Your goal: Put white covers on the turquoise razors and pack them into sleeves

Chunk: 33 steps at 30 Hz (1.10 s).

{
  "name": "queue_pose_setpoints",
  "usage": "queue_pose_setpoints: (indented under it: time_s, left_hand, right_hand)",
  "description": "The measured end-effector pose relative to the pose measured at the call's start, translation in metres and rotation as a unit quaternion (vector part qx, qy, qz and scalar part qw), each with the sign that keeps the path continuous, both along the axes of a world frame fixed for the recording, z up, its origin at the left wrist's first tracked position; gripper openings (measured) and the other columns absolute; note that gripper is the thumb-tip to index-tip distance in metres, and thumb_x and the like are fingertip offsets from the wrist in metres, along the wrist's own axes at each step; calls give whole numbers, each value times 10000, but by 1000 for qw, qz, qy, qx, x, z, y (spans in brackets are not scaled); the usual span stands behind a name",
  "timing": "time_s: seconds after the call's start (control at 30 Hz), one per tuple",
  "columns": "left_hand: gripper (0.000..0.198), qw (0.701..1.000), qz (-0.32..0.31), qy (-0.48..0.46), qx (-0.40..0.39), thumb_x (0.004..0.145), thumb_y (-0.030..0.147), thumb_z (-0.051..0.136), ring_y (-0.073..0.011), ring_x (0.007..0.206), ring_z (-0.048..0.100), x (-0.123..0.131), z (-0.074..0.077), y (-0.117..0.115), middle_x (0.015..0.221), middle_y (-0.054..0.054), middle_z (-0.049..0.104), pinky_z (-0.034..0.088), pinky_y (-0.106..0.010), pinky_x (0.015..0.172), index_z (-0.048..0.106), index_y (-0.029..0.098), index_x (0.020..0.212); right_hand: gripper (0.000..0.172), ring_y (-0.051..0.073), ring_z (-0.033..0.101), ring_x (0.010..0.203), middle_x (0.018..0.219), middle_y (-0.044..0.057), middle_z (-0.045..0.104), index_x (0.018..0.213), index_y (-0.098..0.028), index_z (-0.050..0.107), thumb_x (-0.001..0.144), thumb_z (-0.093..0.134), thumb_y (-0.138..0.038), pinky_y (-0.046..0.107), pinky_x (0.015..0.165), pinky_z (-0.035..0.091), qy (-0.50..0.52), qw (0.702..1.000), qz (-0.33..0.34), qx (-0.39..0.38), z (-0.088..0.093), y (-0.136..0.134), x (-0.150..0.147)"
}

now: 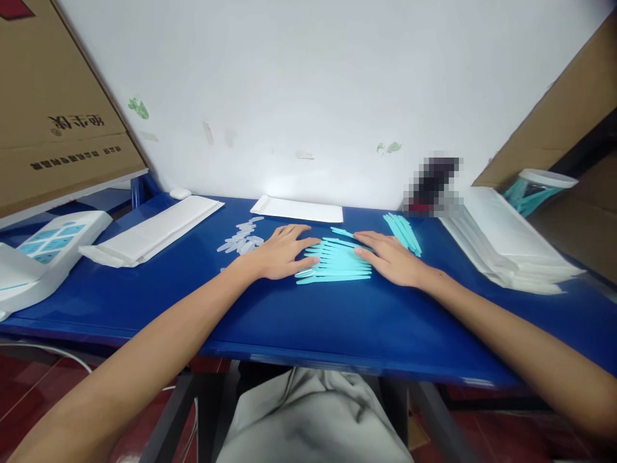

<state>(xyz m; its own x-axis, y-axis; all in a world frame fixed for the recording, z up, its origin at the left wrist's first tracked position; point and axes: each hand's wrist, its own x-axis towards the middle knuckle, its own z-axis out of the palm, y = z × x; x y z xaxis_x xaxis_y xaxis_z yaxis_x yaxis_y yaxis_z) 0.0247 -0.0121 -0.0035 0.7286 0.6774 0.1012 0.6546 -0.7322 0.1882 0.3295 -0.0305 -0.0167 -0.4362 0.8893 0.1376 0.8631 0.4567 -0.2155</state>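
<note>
Presumably light, stiff and smooth, the turquoise sticks [340, 262] lie fanned on the blue desk [313, 321] between the left hand [278, 253] and right hand [391, 257], fingers [306, 263] loosely spread, clasping nothing. They probably slide easily; both ends seem the best hold.

Forearms [159, 341] angled inward; left grip [276, 256], right grip [394, 260] palm down, fingers [304, 245] loosely spread

Wall [308, 77]: white, ahead of me, green-marked
Tabletop [289, 321]: blue, glossy, before me
Legs [168, 418]: grey, beneath my tabletop
Floor [38, 386]: red tiles, below me
</note>
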Motion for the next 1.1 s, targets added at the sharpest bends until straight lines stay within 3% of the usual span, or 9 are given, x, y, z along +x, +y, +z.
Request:
queue_pose_setpoints:
  time_s: [0.2,0.3,0.43,0.73,0.93,1.1]
  left_hand:
    - [680,1000,8,2,2,1020,656,285,-371,1470,315,1,3,-2,1590,-187,354,252,-574,1171,442,241,1535]
    - [688,1000,13,4,7,1019,654,289,-372,1469,316,0,3,-2,1585,-194,362,243,-567,1176,444,222,1532]
    - [703,1000,17,9,11,1010,669,287,-378,1472,311,-2,1,0,1589,-185,363,235,-577,1179,433,230,1538]
    - [739,1000,25,10,9,997,705,272,-379,1483,293,-3,-1,1,1597,-185,352,219,-586,1187,429,232,1542]
    - [742,1000,23,0,8,1005,686,277,-380,1491,279,-3,-1,0,1621,-180,319,209,-585,1194,326,234,1592]
    - [760,1000,8,-6,-2,986,707,317,-389,1494,268,-4,0,0,1627,-174,304,213,-594,1192,306,258,1599]
  right_hand:
    - [735,389,388,1469,1536,170,516,1482,-164,526,1007,270,-662,635,1156,327,-64,995,-28,70,0,1,15]
    - [676,376,367,1484,1551,168,499,1471,-162,541,1027,290,-605,618,1171,317,-57,993,9,106,3,-2,17]
    - [620,351,410,1464,1528,128,537,1452,-195,578,1039,302,-567,583,1186,342,-12,995,93,41,8,-8,6]
    - [744,340,336,1508,1614,138,409,1563,-165,425,1019,274,-650,582,1218,302,-5,995,100,-21,9,-10,-12]
    - [686,327,265,1539,1653,49,353,1611,-290,323,1019,313,-638,584,1238,262,17,991,128,-36,6,-11,-10]
    - [648,314,262,1541,1667,49,326,1602,-312,337,1026,336,-610,579,1240,257,33,989,143,-26,4,-11,-6]
